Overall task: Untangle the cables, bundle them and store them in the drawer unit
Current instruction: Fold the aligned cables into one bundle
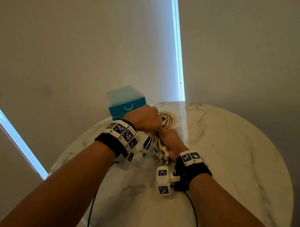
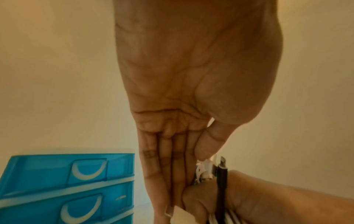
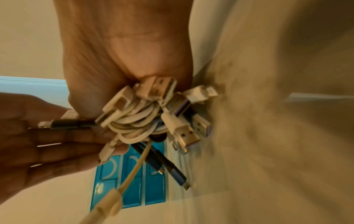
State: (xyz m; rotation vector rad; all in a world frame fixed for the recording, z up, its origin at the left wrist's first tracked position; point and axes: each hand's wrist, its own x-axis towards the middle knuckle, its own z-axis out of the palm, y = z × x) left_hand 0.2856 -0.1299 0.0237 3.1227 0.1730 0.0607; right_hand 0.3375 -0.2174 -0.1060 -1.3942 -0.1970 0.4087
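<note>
A tangle of white cables (image 1: 167,120), with a few black and blue ones, is held over the marble table (image 1: 232,151). My right hand (image 1: 170,142) grips it round the middle; USB plugs (image 3: 157,89) stick out below the fist (image 3: 122,60). My left hand (image 1: 145,119) is against the far side of the bundle. Its thumb presses a white plug (image 2: 204,165) against the straight index finger (image 2: 191,151), beside a black plug (image 2: 222,169). The blue drawer unit (image 1: 127,104) stands shut at the table's far edge, just behind my left hand.
The round table's edge curves close on the left and right. Thin black leads (image 1: 89,217) from the wrist cameras trail across the near part of the top. Roller blinds and a bright window gap (image 1: 179,54) stand behind.
</note>
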